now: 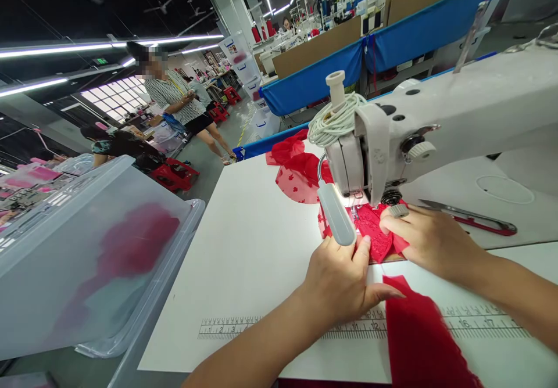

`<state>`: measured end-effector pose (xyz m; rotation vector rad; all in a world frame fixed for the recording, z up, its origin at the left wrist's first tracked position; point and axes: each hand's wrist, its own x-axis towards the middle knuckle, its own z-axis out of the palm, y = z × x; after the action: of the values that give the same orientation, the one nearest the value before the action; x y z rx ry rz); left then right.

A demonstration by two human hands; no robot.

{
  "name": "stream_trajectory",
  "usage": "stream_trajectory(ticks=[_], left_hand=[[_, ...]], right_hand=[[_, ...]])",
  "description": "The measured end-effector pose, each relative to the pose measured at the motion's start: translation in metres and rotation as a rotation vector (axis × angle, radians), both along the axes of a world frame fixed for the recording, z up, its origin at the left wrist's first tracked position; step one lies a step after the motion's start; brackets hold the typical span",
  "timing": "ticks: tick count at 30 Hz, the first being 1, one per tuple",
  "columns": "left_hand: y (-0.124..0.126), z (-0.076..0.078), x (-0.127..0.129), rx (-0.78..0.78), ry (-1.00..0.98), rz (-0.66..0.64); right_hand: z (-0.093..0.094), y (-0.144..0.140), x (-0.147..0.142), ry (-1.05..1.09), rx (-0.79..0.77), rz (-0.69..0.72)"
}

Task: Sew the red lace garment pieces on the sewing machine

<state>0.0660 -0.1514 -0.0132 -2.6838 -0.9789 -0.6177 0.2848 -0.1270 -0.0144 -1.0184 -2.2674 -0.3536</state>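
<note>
A white sewing machine (440, 115) stands on a white table (244, 248). Red lace fabric (375, 234) lies under its needle, with more red cloth (418, 336) trailing toward me over the printed ruler (226, 327). My left hand (340, 280) rests flat on the table, fingers pressing the lace just left of the needle, behind the machine's grey lamp (336, 214). My right hand (425, 237) presses the lace from the right, fingertips beside the presser foot. Sewn red fabric (296, 170) piles up behind the machine.
A translucent plastic bin (87, 260) holding red fabric sits at the left. Red-handled scissors (475, 218) lie right of the machine. A coil of cord (335, 119) sits on top. People stand and sit in the aisle at far left, among red stools.
</note>
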Motion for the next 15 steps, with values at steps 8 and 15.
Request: stream_trajectory(ticks=[8,15], left_hand=[[0.0044,-0.0025,-0.0024,-0.013,0.054,0.038],[-0.0030,-0.0042,-0.0055,-0.005,0.113,0.030]], right_hand=[[-0.0076,0.0041,0.0023,-0.021,-0.044,-0.048],[-0.0051,0.0050,0.0022,-0.022,-0.082,-0.063]])
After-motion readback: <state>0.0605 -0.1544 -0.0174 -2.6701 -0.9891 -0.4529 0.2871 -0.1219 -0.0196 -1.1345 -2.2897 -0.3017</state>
